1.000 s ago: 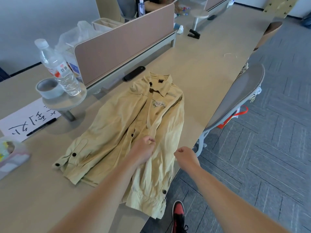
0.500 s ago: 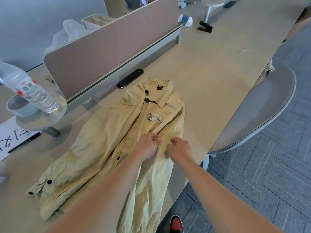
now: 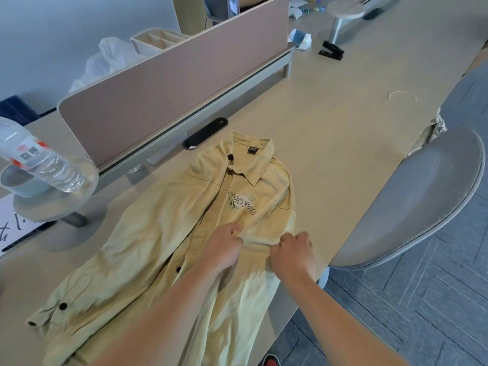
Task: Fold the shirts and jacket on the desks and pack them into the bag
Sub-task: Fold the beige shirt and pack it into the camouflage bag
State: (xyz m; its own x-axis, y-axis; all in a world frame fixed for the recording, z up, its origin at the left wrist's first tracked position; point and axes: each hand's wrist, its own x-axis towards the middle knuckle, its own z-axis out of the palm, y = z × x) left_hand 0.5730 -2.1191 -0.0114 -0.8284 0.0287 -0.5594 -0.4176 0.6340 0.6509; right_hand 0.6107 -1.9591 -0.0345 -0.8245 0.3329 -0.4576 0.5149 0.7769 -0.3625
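A pale yellow-green button shirt [image 3: 148,249] lies spread on the beige desk [image 3: 330,122], collar toward the divider, its hem hanging over the near edge. A printed logo shows on its chest. My left hand [image 3: 224,247] is closed on a pinch of fabric at the shirt's middle. My right hand [image 3: 293,252] is closed on the fabric just to its right, near the desk edge. A raised ridge of cloth runs between the two hands. No bag is in view.
A brown divider panel [image 3: 171,83] runs along the desk's far side. A water bottle [image 3: 34,159] and a grey cup [image 3: 18,180] stand on a small round stand at left. A grey chair [image 3: 422,196] sits against the desk's right edge. A black stapler [image 3: 331,50] lies farther back.
My right hand came from beyond the desk edge onto the shirt and closed on the fabric beside my left hand. The camera moved closer and tilted down.
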